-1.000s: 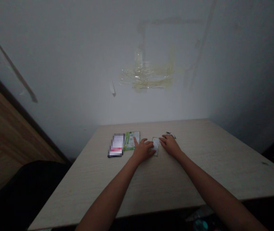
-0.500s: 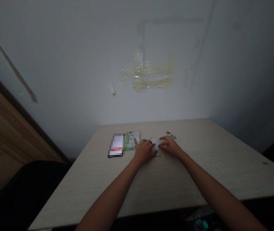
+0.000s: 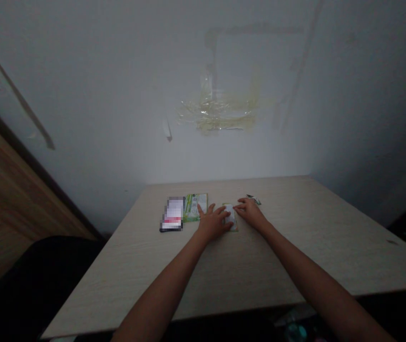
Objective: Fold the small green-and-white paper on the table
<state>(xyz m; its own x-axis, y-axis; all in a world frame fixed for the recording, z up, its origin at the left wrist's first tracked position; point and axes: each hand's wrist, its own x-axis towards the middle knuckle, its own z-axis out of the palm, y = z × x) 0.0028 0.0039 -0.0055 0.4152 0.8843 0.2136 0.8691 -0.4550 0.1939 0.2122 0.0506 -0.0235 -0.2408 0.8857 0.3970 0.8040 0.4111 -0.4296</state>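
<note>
A small, pale printed packet (image 3: 229, 217) with a yellow-green edge lies flat on the table. My left hand (image 3: 214, 223) is spread, with fingertips resting on the packet's left side and its thumb side over its lower part. At the packet's upper right edge, the thumb and a finger of my right hand (image 3: 251, 212) come together on the rim; another finger is held out above them. A larger green and white printed packet (image 3: 193, 207) lies left of my left hand, near its outstretched fingers. Just behind my right hand is a small dark and white scrap (image 3: 255, 198), partly covered.
A phone (image 3: 173, 213) with a blurred-out screen lies beside the green packet. The pale wooden table (image 3: 146, 270) meets a wall (image 3: 117, 95) bearing old clear tape (image 3: 220, 114). A dark chair-like shape (image 3: 46, 280) stands at the left, next to wooden boards (image 3: 6, 190).
My right hand has shifted slightly left and away from me, its fingertips now at the packet's edge. My left fingers have spread wider. The packets and phone stay in place.
</note>
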